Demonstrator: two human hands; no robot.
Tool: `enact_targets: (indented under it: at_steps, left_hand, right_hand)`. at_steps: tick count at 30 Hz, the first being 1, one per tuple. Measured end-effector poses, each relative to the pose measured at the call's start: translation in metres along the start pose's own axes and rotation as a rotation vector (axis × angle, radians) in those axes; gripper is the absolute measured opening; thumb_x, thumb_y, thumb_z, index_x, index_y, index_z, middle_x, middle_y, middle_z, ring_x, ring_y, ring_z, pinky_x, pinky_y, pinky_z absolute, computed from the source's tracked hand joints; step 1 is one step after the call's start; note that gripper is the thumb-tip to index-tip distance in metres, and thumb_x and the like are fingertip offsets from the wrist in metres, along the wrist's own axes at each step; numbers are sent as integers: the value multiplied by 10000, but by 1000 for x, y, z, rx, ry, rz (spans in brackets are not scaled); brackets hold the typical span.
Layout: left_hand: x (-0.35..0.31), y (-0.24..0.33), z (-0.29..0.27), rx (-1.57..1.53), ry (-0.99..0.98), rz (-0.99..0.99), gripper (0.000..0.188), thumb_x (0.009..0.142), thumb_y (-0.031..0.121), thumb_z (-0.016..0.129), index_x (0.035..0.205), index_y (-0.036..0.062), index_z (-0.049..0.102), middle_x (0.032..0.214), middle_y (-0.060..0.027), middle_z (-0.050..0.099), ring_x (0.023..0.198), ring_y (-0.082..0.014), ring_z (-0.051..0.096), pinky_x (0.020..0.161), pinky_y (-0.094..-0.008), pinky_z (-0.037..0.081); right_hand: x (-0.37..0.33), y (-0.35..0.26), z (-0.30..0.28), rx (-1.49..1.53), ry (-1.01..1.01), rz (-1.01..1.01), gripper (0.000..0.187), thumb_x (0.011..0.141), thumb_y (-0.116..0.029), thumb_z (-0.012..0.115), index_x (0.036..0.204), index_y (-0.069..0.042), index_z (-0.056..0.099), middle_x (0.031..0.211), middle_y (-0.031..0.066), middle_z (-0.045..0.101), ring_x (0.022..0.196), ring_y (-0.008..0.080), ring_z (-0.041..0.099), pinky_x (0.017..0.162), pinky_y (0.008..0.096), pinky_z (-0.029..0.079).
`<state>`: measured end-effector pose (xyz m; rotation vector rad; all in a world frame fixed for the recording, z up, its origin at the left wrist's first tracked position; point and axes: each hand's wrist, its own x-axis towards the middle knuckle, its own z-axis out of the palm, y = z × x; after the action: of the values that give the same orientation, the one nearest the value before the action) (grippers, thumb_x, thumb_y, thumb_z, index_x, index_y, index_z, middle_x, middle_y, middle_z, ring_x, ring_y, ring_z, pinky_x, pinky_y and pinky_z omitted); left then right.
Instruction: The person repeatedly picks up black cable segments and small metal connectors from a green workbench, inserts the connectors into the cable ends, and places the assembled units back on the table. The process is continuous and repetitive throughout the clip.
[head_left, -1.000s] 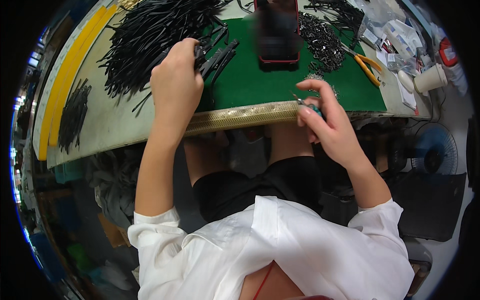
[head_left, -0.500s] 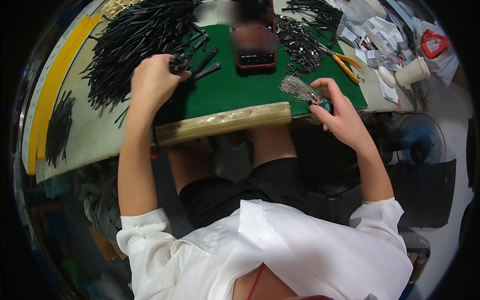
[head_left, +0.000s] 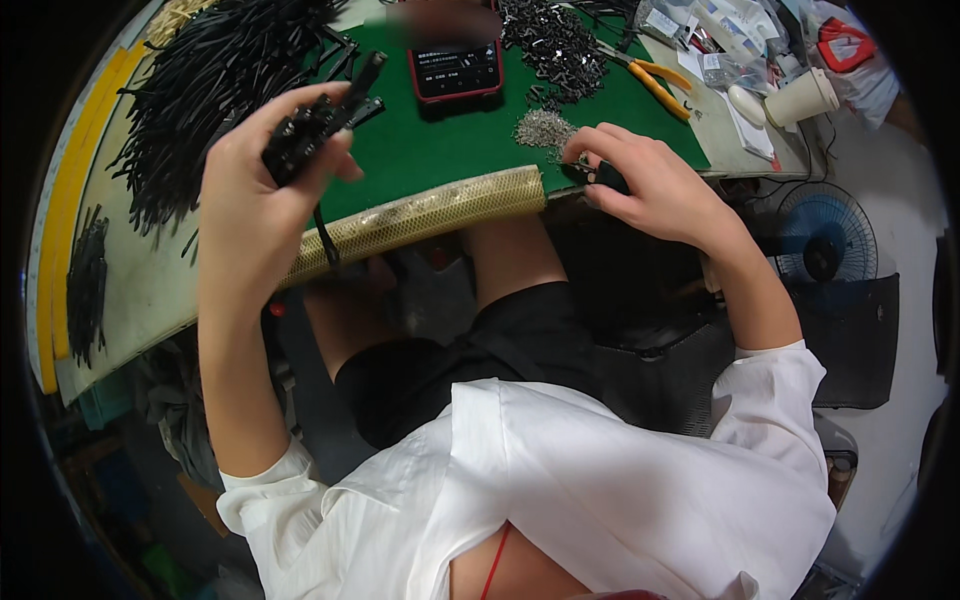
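Observation:
My left hand (head_left: 255, 175) is closed around a bundle of black strips (head_left: 312, 135), raised over the near left part of the green mat (head_left: 400, 150). One strip dangles below it toward a gold mesh-covered roll (head_left: 430, 218) along the table's front edge. Behind lies a large heap of similar black strips (head_left: 205, 95). At the mat's near right, my right hand (head_left: 655, 185) is closed on a small tool with a dark green handle (head_left: 610, 178); its exact kind is partly hidden. Its metal tip is beside a pile of tiny silvery pieces (head_left: 543, 128).
A phone (head_left: 455, 75) stands at the mat's back, left of a pile of small black shiny parts (head_left: 560, 60). Orange-handled pliers (head_left: 658, 88) lie to the right. Beyond are a white cup (head_left: 800, 98) and plastic bags. A fan (head_left: 822, 240) stands below the table's right side.
My left hand has lifted from the edge of the heap toward me, with the black bundle in it. The right hand stays by the silvery pile with its tool. The view has shifted somewhat.

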<state>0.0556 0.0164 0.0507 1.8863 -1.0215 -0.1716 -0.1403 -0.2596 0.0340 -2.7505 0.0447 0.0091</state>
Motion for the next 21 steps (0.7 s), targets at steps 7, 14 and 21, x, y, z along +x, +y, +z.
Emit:
enact_targets:
  at_steps: [7,14,21]
  left_hand:
    - [-15,-5,22,-350,-72,-78,313,863,9,601,1174,-8,584,727,-19,634,618,-28,519,562,-181,367]
    - [-17,-7,22,-346,-43,-80,415,862,70,609,1270,0,599,694,2,626,587,-7,517,494,-172,319]
    - [-21,-3,22,-427,18,-95,300,882,38,656,1178,-9,639,696,19,599,612,-24,545,542,-175,372]
  right_hand:
    - [3,-5,2,-41,3,-21,280,829,-90,613,1107,-94,577,975,153,614,846,365,631,763,444,500]
    - [7,-10,2,-38,-20,17,285,836,-94,620,1117,-85,574,1004,151,622,905,358,634,791,433,504]
    - [16,-15,4,-67,-39,17,291,842,-104,592,1131,-74,578,985,173,636,890,384,643,795,464,514]
